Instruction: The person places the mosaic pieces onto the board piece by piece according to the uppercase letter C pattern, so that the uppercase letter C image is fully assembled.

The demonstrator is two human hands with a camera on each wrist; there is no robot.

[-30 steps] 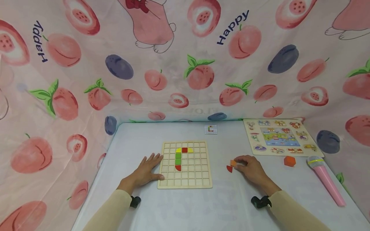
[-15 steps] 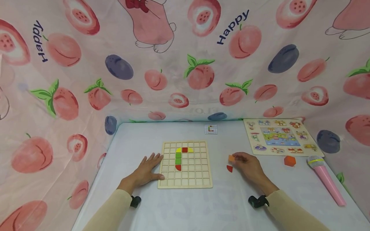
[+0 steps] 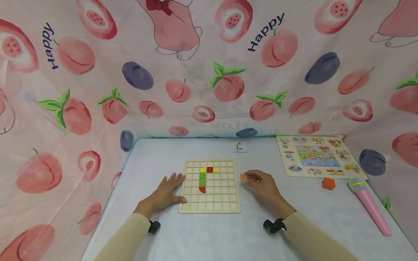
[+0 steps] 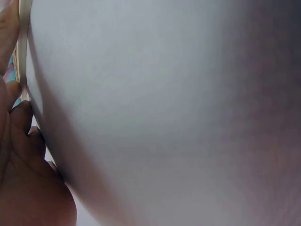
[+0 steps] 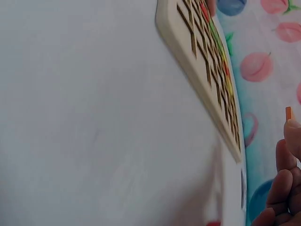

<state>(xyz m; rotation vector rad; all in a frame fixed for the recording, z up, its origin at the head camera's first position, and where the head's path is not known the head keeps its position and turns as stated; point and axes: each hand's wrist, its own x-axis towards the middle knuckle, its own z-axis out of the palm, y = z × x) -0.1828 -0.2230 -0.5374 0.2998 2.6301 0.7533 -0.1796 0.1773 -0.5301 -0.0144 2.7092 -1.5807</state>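
My right hand (image 3: 265, 188) pinches a thin orange square tile (image 3: 243, 177) between thumb and fingertips, just off the right edge of the wooden grid board (image 3: 225, 197). In the right wrist view that tile (image 5: 288, 113) shows edge-on above the thumb. On the board sit two yellow pieces with a dark red square (image 3: 210, 169) between them. Below the left yellow piece are green squares (image 3: 202, 179), then a red quarter-circle (image 3: 202, 189). My left hand (image 3: 164, 193) lies with fingers spread at the board's left edge, its thumb over the rim. A red bit (image 5: 214, 223) peeks in at the bottom of the right wrist view.
A small card with a coloured pattern (image 3: 239, 146) lies behind the board. At the back right is a picture puzzle board (image 3: 290, 174). An orange block (image 3: 328, 183) and a pink toy microphone (image 3: 370, 206) lie on the right. Printed cloth (image 3: 196, 72) rises behind the table.
My right hand has picked up the orange tile and carried it left, close to the board. The loose red quarter-circle beside it is now hidden in the head view. My left hand stays put.
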